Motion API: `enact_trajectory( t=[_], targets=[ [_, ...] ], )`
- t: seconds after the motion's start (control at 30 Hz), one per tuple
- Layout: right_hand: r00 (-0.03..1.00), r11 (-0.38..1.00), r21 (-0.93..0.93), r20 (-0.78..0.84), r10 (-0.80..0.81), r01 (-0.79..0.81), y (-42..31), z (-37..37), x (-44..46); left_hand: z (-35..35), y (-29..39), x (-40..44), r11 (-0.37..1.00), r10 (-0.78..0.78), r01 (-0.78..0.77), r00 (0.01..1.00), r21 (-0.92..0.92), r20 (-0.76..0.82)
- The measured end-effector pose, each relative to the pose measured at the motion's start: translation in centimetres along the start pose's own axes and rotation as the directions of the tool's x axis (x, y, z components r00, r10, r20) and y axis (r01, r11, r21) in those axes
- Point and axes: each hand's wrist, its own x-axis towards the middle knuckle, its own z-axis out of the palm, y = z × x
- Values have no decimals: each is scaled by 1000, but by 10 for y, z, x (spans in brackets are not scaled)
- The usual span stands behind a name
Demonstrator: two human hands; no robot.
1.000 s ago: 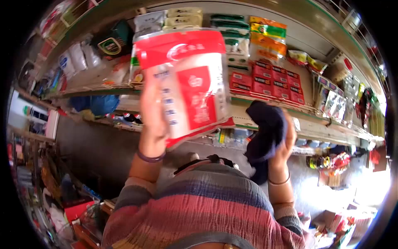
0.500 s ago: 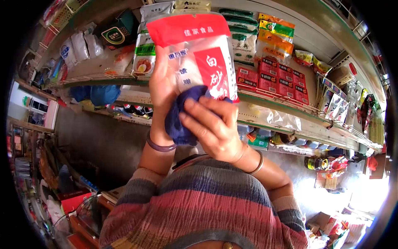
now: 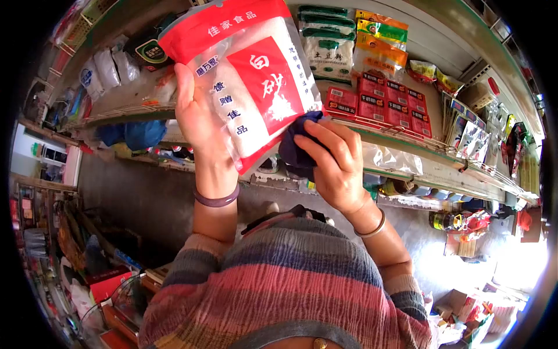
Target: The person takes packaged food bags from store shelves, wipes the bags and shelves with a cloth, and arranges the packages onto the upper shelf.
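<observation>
A red-and-clear pouch with white contents tilts before a shelf, held in the left hand's grip; the right hand's grip bunches a blue cloth at its lower corner. Green-topped bags and red boxes sit behind, above grey floor.

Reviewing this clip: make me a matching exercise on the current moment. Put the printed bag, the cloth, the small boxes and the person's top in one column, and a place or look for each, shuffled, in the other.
Column one
1. Printed bag
2. Cloth
3. Small boxes
4. Top

Column two
A. Red, on the shelf
B. Held in the right hand
C. Striped in several colours
D. Held up by the left hand

Right pairs: 1-D, 2-B, 3-A, 4-C
</observation>
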Motion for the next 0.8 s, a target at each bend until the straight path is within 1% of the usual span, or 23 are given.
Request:
enact_trajectory(
  t=[0.03, 0.1, 0.13, 0.23, 0.27, 0.37, 0.43, 0.53, 0.6, 0.63, 0.7, 0.77, 0.8],
  targets=[
    [999, 1000, 11, 21, 26, -26, -2, 0, 0, -2, 1, 1, 1000, 6, -6, 1000, 7, 16],
    [995, 997, 32, 63, 73, -75, -6, 2, -1, 3, -3, 0, 998, 49, -48, 998, 37, -37],
    [994, 992, 81, 66, 89, -94, -9, 5, -1, 5, -4, -1, 996, 72, -68, 995, 53, -64],
    [971, 945, 229, 103, 215, -234, -24, 6, 2, 2, -7, -2, 988, 147, -143, 987, 58, -67],
    [974, 941, 250, 71, 216, -227, -25, 8, 2, -3, -5, -3, 989, 135, -132, 990, 59, -47],
    [983, 968, 174, 76, 167, -178, -12, 4, 7, -12, 3, -5, 991, 122, -122, 993, 50, 5],
    [979, 973, 112, 68, 194, -201, -2, 0, 11, -3, 1, -7, 990, 139, -139, 990, 25, 21],
    [979, 980, 45, 85, 187, -191, 7, -1, 10, -1, -2, -6, 978, 195, -191, 980, 85, -35],
    [975, 980, -20, 95, 199, -198, 14, -3, 10, -5, 4, -8, 995, 86, -87, 996, 46, 24],
    [964, 963, -106, 69, 258, -250, 20, 0, 8, -7, 6, -10, 999, 30, -32, 998, 30, 52],
    [936, 936, -26, 25, 351, -351, 33, -1, 5, -5, 7, -13, 999, -8, 14, 989, -39, 151],
    [902, 897, 95, 43, 430, -432, 43, -7, 1, -2, 10, -16, 994, -24, 50, 969, -100, 245],
    [893, 884, 140, 1, 451, -446, 46, -15, -1, -1, 14, -15, 995, -35, 55, 972, -79, 233]
  ],
)
